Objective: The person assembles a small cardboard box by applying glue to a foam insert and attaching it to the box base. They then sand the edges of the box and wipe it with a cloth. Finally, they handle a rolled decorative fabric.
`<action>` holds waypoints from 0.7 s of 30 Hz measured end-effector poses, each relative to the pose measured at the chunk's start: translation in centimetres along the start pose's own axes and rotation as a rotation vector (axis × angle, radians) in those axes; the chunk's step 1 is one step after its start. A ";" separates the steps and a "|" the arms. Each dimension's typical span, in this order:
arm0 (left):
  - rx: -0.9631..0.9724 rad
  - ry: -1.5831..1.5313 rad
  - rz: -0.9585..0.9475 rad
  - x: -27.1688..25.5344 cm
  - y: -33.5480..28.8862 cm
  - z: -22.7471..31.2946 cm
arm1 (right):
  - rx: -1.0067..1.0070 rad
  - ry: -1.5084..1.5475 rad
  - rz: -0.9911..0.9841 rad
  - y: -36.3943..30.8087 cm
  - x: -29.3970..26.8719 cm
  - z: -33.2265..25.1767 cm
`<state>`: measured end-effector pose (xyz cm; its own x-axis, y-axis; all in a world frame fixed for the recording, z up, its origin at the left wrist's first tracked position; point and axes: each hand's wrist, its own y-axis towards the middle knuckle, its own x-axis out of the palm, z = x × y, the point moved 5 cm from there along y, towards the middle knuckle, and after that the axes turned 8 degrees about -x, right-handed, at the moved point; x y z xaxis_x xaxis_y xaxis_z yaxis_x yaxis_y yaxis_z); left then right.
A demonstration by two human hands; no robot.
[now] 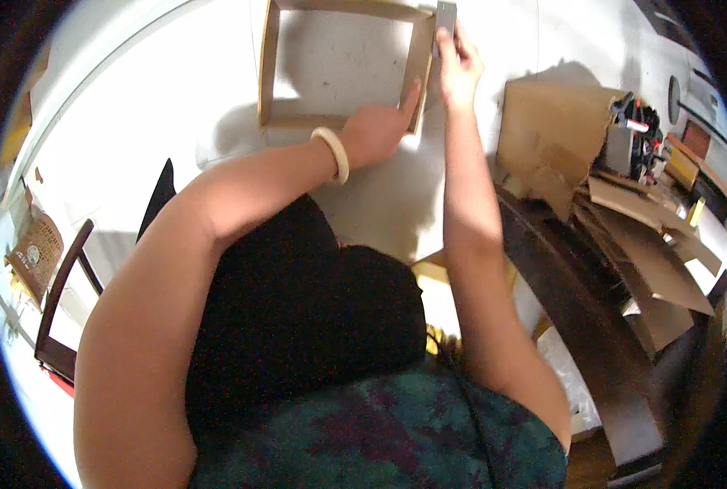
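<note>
A shallow rectangular frame (269,65), tan and brown like wood or board, lies on the pale floor at the top, with floor showing through its middle. My left hand (380,130), a cream bangle on its wrist, grips the frame's near right corner. Its index finger stretches along the right wall; the other fingers are partly hidden. Just outside that wall, my right hand (460,69) is closed around a narrow grey block-shaped thing (446,15). The block stands close against the frame's far right corner; whether it touches cannot be made out.
An opened cardboard box (547,122) stands at the right, with loose cardboard pieces (641,244) piled beside it. A dark brown bench-like board (579,326) runs along my right side. To the left are a dark wooden chair (58,318) and a brown printed bag (37,254).
</note>
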<state>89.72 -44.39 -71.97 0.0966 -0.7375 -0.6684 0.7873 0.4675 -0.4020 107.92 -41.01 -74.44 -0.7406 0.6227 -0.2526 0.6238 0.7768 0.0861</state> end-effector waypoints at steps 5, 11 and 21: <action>-0.046 0.052 0.044 0.6 0.6 -1.2 | -0.037 -0.140 -0.093 -16.0 -4.6 2.0; -0.082 0.076 -0.007 0.7 0.0 -0.7 | -0.085 -0.139 -0.060 -6.6 -0.8 -0.2; -0.098 -0.005 0.037 0.8 0.9 -1.4 | -0.025 -0.509 -0.293 -21.3 -8.5 -0.3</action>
<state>89.64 -43.89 -73.67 0.1280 -0.7213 -0.6807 0.7200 0.5396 -0.4364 100.88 -62.80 -73.82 -0.6646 0.2628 -0.6995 0.4003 0.9157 -0.0363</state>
